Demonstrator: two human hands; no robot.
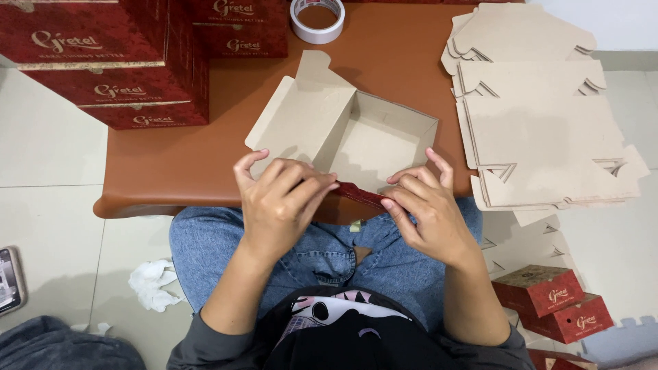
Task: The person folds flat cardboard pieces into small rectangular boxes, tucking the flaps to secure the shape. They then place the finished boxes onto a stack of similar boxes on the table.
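Your low brown table carries, at two o'clock, a stack of flat unfolded beige cardboard blanks. At its centre sits the half-folded beige cardboard box with a dark red outside. Your left hand and right hand both pinch its near flap at six o'clock. A white tape roll lies at twelve.

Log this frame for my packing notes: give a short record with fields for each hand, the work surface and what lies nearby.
left hand: fingers pressing the near flap of the half-folded box
right hand: pinching the same red-faced flap
surface: low brown table
right side: stack of flat cardboard blanks
far left: stacked red boxes
far edge: tape roll
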